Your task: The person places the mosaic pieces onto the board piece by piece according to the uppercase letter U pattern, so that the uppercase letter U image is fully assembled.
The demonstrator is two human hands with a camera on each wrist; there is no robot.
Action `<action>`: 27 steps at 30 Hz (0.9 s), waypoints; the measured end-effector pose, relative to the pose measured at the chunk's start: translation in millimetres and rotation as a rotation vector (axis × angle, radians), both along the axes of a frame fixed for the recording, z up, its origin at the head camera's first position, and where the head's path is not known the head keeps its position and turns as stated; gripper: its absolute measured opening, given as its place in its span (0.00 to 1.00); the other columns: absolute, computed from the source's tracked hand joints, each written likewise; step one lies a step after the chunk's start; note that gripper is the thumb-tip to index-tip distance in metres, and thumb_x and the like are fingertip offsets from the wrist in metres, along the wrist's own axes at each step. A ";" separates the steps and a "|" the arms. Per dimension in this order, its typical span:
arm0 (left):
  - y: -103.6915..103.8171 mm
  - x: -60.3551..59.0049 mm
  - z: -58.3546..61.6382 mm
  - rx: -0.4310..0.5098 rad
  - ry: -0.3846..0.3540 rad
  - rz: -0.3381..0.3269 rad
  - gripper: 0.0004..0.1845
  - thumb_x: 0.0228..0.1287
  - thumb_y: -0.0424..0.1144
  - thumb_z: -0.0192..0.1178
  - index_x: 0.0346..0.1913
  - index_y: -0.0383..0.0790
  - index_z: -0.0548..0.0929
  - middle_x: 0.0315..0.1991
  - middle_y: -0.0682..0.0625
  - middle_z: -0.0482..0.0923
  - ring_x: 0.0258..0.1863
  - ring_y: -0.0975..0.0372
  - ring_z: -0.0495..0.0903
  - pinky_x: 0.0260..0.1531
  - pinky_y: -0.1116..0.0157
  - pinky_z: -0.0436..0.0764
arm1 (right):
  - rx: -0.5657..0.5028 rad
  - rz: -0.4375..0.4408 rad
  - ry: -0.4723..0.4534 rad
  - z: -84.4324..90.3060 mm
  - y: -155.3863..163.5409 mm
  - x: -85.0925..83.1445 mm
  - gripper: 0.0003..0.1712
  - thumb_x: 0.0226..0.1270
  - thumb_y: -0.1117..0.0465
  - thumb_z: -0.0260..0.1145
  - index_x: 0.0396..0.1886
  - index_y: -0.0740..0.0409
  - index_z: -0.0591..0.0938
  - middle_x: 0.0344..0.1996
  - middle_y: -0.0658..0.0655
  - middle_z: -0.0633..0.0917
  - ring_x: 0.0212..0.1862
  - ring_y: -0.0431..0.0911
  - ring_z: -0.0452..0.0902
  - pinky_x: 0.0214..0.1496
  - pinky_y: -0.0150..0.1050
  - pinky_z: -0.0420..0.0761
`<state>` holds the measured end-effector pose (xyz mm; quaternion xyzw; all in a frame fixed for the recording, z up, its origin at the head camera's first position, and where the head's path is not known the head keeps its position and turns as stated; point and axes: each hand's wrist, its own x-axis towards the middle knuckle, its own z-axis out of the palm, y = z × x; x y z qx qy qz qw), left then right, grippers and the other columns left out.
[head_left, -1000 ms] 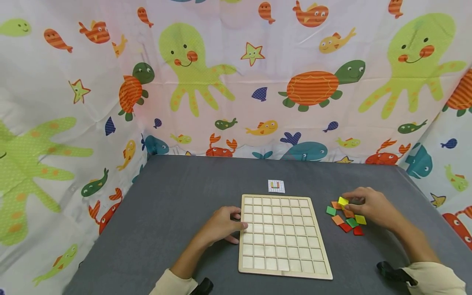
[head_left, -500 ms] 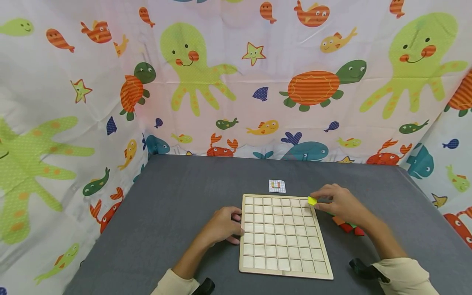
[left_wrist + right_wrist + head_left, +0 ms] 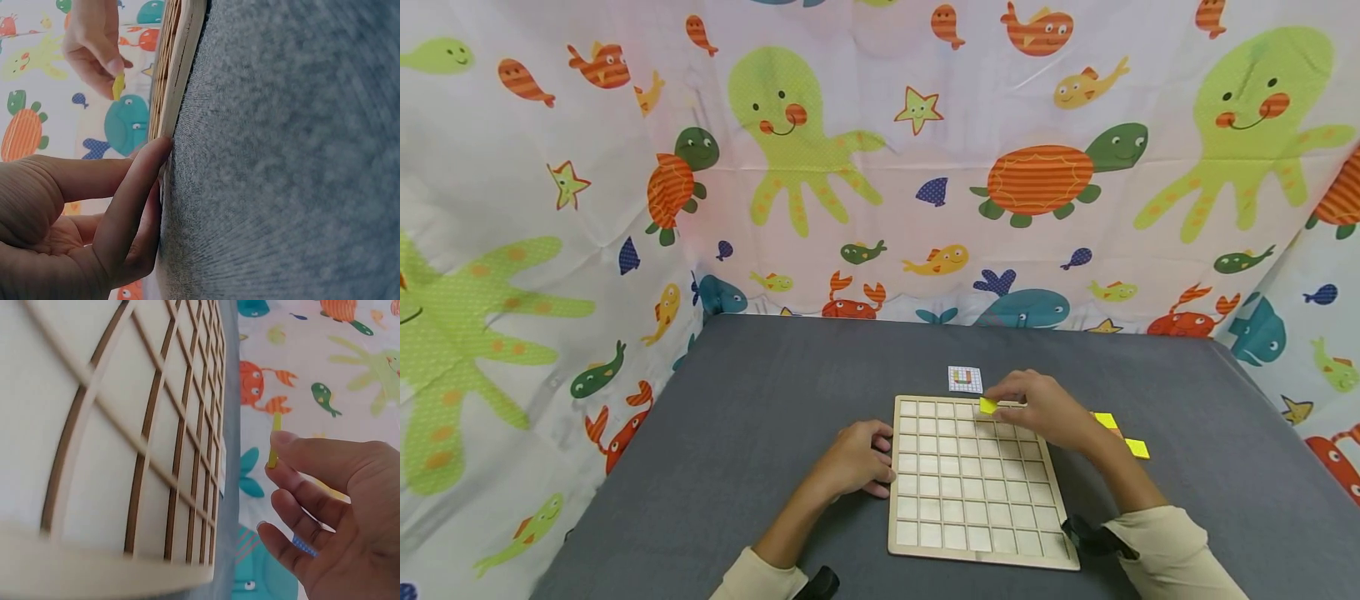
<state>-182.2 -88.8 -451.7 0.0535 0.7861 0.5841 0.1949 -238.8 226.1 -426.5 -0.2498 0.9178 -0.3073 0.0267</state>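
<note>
A yellow square tile [image 3: 988, 406] is pinched between the thumb and fingertips of my right hand [image 3: 1047, 410], over the far edge of a pale wooden grid board [image 3: 977, 557]. In the right wrist view the tile [image 3: 277, 422] shows edge-on, above the board's surface with its raised dividers. My left hand [image 3: 850, 460] rests at the board's left side. There, in the left wrist view, a fingertip touches the side of the wooden rim [image 3: 181, 81] while the other fingers bend loosely.
Behind the board lies a small white card [image 3: 965, 379] printed with a grid and a coloured U shape. To the right, yellow tiles [image 3: 1138, 448] show from a pile mostly hidden by my right forearm. A sea-animal curtain [image 3: 865, 183] borders the grey table [image 3: 775, 392].
My right hand has lifted a yellow tile from the pile and carried it left to the board's far edge. My left thumb has slid off the board's top to its side.
</note>
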 end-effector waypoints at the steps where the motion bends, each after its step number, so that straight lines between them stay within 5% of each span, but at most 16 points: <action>1: 0.1 0.1 0.1 -0.001 0.001 0.000 0.33 0.47 0.16 0.65 0.61 0.27 0.72 0.46 0.37 0.72 0.30 0.55 0.81 0.22 0.58 0.87 | -0.007 0.005 -0.003 -0.4 -2.4 -0.8 0.15 0.63 0.58 0.70 0.50 0.49 0.86 0.43 0.45 0.84 0.47 0.46 0.74 0.43 0.41 0.79; 27: 0.3 0.0 0.2 -0.021 0.006 -0.002 0.33 0.47 0.16 0.66 0.61 0.28 0.72 0.46 0.39 0.72 0.35 0.55 0.80 0.22 0.59 0.87 | -0.037 0.095 -0.064 -16.3 -70.5 -4.8 0.18 0.59 0.62 0.72 0.49 0.60 0.85 0.41 0.51 0.85 0.44 0.48 0.79 0.44 0.41 0.81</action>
